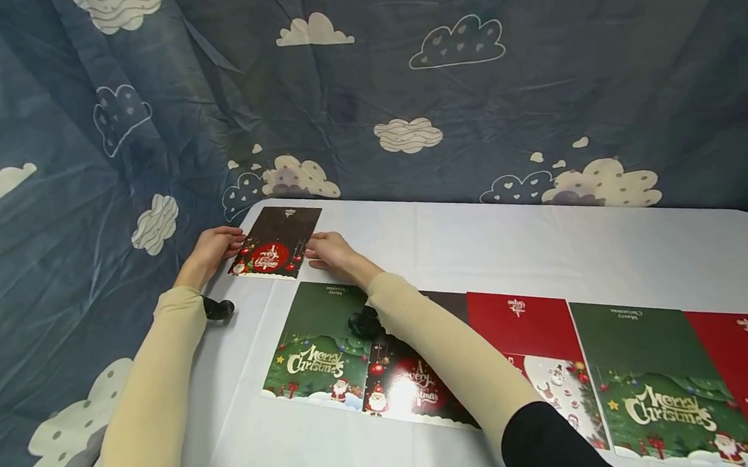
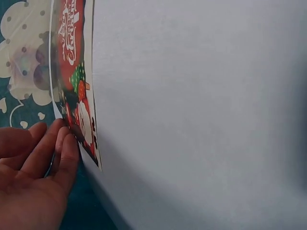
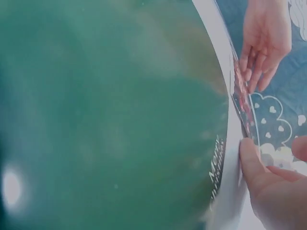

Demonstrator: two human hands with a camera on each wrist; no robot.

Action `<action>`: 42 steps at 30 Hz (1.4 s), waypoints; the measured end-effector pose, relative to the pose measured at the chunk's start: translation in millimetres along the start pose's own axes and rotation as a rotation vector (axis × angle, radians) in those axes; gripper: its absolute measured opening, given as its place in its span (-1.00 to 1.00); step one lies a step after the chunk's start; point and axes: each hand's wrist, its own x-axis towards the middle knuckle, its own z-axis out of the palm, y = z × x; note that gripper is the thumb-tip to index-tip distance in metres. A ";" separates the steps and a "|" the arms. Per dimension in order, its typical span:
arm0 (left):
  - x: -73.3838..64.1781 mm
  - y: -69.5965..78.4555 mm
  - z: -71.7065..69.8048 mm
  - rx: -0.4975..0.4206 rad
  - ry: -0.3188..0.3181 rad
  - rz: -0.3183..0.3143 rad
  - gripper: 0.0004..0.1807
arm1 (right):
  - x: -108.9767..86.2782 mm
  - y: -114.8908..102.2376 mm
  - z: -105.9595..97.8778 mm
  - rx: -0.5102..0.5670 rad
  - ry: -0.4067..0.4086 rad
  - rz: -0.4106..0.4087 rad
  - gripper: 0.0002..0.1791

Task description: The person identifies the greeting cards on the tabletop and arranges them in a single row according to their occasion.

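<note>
Sleeved forearms reach from the near edge of the table [image 1: 537, 247] over a row of Christmas cards [image 1: 319, 347] lying flat along that edge. Beyond the row, near the far left corner, lies a dark card [image 1: 276, 242] bearing a red bauble. Its long axis runs from near edge to far edge, tilted slightly right at the far end. The card sits between the two hands, and both reach it about equally. The left hand [image 1: 210, 249] meets the card's left long edge at the near corner. The left wrist view shows its fingers [image 2: 64, 151] nearly straight, tips against that edge where the card overhangs the table's left side. The right hand [image 1: 332, 253] meets the right long edge. The right wrist view shows its thumb [image 3: 254, 165] pressed at the card's edge, but the other fingers are mostly hidden, so whether it pinches the card cannot be told. The card thus lies inward of each set of fingertips, apparently flat on the table.
</note>
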 end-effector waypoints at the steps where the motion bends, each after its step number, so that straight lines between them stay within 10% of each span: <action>1: -0.4 0.9 1.0 0.038 0.002 -0.007 -0.50 | -1.3 -0.8 -0.2 -0.011 -0.010 0.003 -0.46; 14: -3.7 5.8 2.5 0.097 0.034 -0.025 -0.48 | -11.6 -6.4 -7.5 -0.013 -0.038 0.017 -0.45; 23: -19.1 21.6 16.8 0.157 0.062 0.086 -0.53 | -35.5 -23.4 -28.5 -0.038 -0.103 -0.012 -0.46; 42: -84.7 51.1 100.8 0.167 -0.357 0.214 -0.61 | -131.4 -33.4 -96.7 -0.181 -0.271 -0.094 -0.53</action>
